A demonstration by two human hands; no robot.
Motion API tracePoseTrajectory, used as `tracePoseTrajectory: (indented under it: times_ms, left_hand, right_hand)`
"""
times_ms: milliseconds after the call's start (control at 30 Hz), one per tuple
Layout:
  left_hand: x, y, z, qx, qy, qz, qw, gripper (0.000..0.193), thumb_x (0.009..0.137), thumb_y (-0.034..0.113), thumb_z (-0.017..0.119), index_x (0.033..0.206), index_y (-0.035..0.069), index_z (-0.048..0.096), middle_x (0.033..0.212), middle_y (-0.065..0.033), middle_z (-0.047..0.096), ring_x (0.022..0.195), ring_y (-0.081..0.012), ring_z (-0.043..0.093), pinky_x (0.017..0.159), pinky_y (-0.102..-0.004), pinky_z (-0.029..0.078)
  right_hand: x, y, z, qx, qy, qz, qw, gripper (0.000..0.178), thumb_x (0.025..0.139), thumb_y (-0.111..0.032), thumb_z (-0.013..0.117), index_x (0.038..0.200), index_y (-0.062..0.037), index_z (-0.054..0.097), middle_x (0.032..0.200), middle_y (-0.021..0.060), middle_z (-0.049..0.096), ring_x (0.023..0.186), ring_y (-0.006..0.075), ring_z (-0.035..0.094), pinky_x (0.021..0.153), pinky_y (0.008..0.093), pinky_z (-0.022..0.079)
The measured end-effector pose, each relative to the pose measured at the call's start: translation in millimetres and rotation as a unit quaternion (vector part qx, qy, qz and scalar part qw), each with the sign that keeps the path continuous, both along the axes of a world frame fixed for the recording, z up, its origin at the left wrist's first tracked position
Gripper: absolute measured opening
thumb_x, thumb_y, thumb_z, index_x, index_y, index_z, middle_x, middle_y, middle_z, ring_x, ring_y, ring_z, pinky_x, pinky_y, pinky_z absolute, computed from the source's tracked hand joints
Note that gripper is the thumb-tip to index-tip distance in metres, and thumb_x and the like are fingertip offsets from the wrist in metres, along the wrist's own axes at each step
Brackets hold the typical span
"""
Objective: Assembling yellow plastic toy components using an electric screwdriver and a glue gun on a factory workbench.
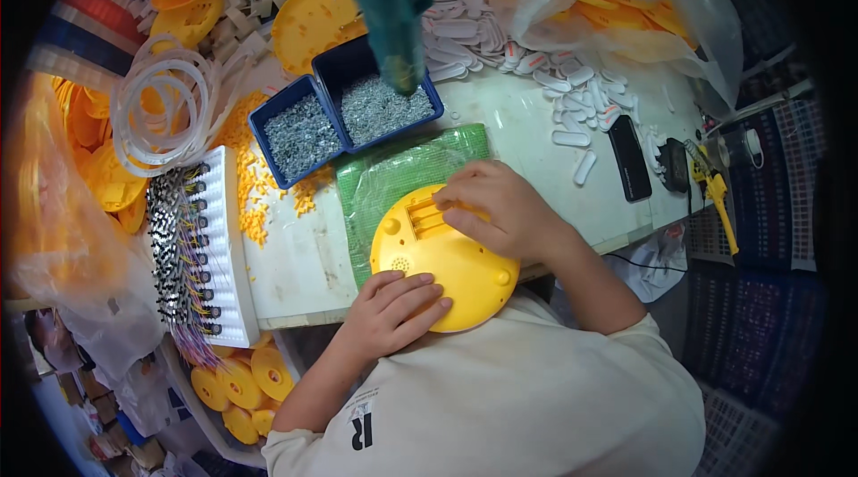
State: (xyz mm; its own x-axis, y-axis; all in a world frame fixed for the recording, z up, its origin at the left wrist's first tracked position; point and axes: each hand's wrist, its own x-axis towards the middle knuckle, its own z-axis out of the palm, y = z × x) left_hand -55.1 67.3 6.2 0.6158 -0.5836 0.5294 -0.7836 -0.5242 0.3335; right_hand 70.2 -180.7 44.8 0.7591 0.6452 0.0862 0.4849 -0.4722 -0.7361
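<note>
Left fingers [411,302] flat across yellow disc [469,280], right fingers [474,225] bent over its slotted recess [425,218], grip unclear

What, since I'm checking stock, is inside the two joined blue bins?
Both blue bins hold small silvery pieces. Lower layers are hidden; the teal object covers some pieces.

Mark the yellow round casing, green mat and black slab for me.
Yellow round casing [465,273]: head view, on its smooth face.
Green mat [384,180]: head view, on its bare upper part.
Black slab [631,160]: head view, middle of its top.
</note>
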Motion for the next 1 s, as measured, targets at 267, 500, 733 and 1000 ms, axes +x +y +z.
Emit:
tracePoseTrajectory:
  times_ms: [267,500,733,1000]
  left_hand:
    - [9,4,2,-0.009,-0.008,0.008,1.000,0.031,0.084,0.014,0.079,0.114,0.014,0.073,0.118,-0.0051,0.072,0.112,-0.0238,0.069,0.099,-0.0410,0.051]
    - [37,13,35,-0.217,0.041,0.130,0.966,0.055,0.082,0.014,0.083,0.131,0.002,0.060,0.123,-0.0194,0.069,0.102,-0.0368,0.069,0.087,-0.0438,0.057]
    - [35,30,64,-0.216,0.170,0.155,0.949,0.045,0.099,0.013,0.064,0.142,0.001,0.057,0.128,-0.0233,0.067,0.118,-0.0368,0.065,0.103,-0.0421,0.050]
    - [52,74,18,-0.356,0.578,0.219,0.700,0.042,0.110,0.026,0.050,0.141,0.000,0.060,0.128,-0.0132,0.069,0.113,-0.0190,0.067,0.101,-0.0324,0.052]
  right_hand:
    - [3,5,10,0.029,-0.006,0.016,0.999,0.032,0.096,-0.029,0.065,0.115,-0.0044,0.074,0.117,0.0167,0.071,0.120,0.0350,0.061,0.105,0.0458,0.048]
    - [-5,5,25,0.285,-0.058,0.066,0.955,0.058,0.099,-0.047,0.062,0.131,0.0021,0.065,0.129,0.0203,0.067,0.116,0.0384,0.065,0.105,0.0460,0.048]
    - [-13,25,28,0.214,-0.079,0.040,0.973,0.040,0.103,-0.022,0.064,0.137,-0.0011,0.063,0.124,0.0176,0.070,0.109,0.0287,0.070,0.098,0.0348,0.053]
    - [10,89,-38,0.211,0.499,-0.055,0.839,0.038,0.112,-0.022,0.050,0.139,0.0037,0.060,0.130,0.0136,0.068,0.115,0.0190,0.067,0.102,0.0328,0.053]
